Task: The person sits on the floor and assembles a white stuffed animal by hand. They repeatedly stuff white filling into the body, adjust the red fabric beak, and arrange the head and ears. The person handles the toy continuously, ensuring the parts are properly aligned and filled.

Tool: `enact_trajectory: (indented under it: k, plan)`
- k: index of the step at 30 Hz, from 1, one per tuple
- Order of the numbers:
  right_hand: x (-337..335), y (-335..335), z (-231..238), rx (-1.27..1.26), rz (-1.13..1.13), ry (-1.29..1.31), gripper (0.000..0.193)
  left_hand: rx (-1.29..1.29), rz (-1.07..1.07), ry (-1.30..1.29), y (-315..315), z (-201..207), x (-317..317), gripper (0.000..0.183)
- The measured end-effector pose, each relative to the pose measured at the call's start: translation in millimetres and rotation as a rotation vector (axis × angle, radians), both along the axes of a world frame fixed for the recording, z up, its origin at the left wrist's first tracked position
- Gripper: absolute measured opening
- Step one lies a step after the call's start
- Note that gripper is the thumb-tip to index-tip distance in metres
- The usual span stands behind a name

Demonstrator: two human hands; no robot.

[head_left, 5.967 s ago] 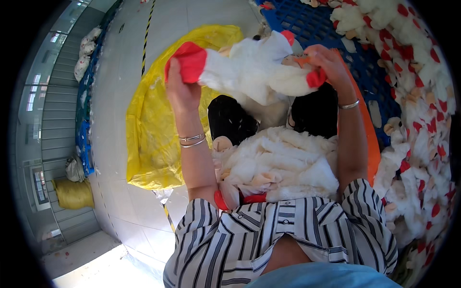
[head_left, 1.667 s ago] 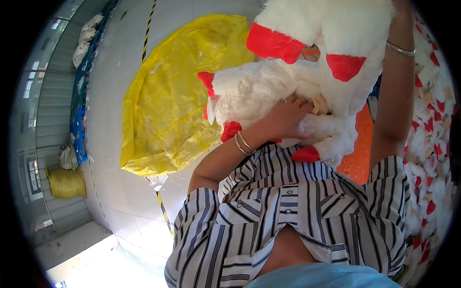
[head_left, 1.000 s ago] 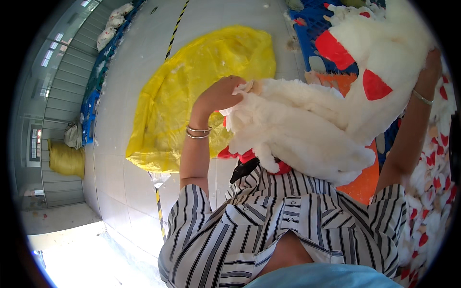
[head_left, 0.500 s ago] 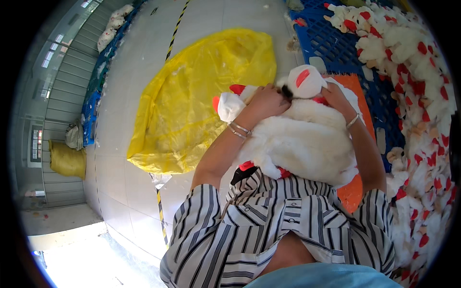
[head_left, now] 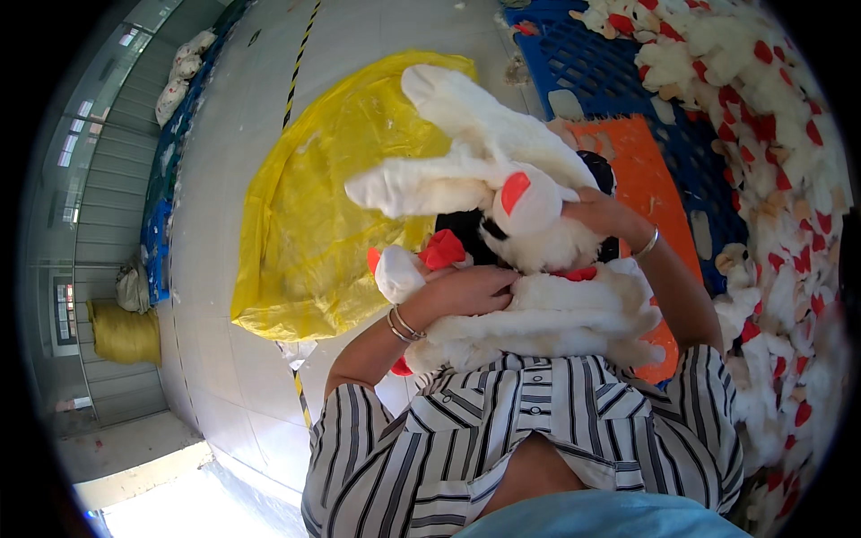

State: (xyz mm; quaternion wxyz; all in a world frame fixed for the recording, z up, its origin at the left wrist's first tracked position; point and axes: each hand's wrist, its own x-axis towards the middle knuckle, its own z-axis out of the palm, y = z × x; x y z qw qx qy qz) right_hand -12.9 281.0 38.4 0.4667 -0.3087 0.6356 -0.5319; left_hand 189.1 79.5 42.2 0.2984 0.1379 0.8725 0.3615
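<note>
- At frame centre, our left hand lies curled on the white plush toy, its grip pinching the fur.
- Our right hand closes its grip on the toy's upper right side.
- A yellow plastic sheet lies on the floor, left of centre.
- More white-and-red plush pieces fill the right edge, on a blue pallet.

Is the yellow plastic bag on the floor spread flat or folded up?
Spread flat: the yellow plastic bag lies open and wrinkled over the floor tiles.
</note>
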Motion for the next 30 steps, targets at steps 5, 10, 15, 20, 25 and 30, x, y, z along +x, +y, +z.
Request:
enact_trajectory:
  k: [5, 10, 15, 20, 25, 30]
  plan:
    - [-35, -49, 14, -0.068, -0.163, -0.01, 0.042, 0.027, -0.035, -0.034, -4, 22, -24, 0.044]
    - [-37, -74, 32, -0.175, -0.356, -0.038, 0.043, 0.168, 0.151, -0.093, -18, 34, -40, 0.043]
    - [-46, -82, 32, -0.361, -0.459, -0.29, 0.037, 0.268, 0.618, 0.041, -63, -9, -67, 0.039]
    - [-76, -70, 13, -0.274, -0.359, 1.322, 0.03, 0.513, 0.853, 0.388, -75, 17, -98, 0.061]
    - [-62, -99, 54, -0.422, -0.323, 0.197, 0.023, 0.681, 0.63, 0.381, -86, 11, -120, 0.078]
    - [-48, -114, 60, -0.541, -0.245, 0.388, 0.026, 1.402, 0.793, 0.338, -85, 20, -146, 0.055]
